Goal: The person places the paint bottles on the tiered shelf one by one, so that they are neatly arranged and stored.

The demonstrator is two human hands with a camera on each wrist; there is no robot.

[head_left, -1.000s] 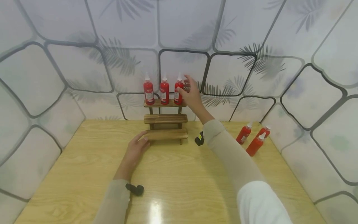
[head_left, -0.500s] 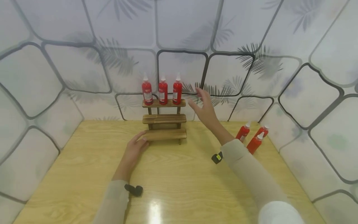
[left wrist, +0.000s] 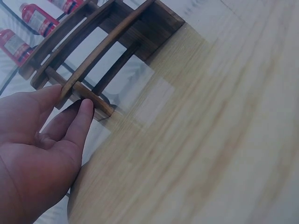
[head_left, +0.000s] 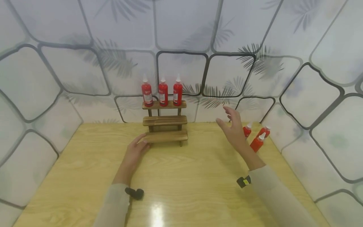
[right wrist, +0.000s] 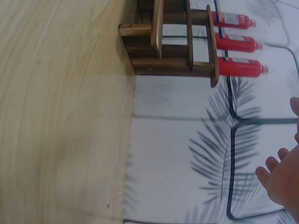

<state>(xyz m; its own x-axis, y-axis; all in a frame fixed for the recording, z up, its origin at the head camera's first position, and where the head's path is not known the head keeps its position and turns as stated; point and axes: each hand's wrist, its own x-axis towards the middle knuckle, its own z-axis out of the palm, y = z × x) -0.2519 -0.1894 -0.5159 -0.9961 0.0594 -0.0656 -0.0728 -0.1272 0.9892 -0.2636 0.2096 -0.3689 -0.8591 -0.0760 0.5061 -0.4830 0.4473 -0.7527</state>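
A three-tier wooden display stand point(head_left: 165, 136) stands on the table near the back wall. Three red squeeze bottles with white pointed caps, among them the rightmost bottle point(head_left: 177, 94), stand upright in a row on its top tier. My left hand point(head_left: 135, 150) holds the left end of the lowest tier; in the left wrist view its fingertips point(left wrist: 86, 106) lie against the stand's end and leg. My right hand point(head_left: 233, 130), thumb and fingers spread with nothing between them, is in the air right of the stand. It partly overlaps three more red bottles point(head_left: 257, 143) in the head view.
The light wood table point(head_left: 181, 179) is bordered by patterned walls point(head_left: 181, 25) at the back and on both sides. The three bottles on the right stand close together near the right wall. A small black device point(head_left: 134, 193) is on the left wrist.
My right hand has left the rightmost bottle on the top tier and moved right and down toward the bottles at the right. My left hand has stayed at the stand.
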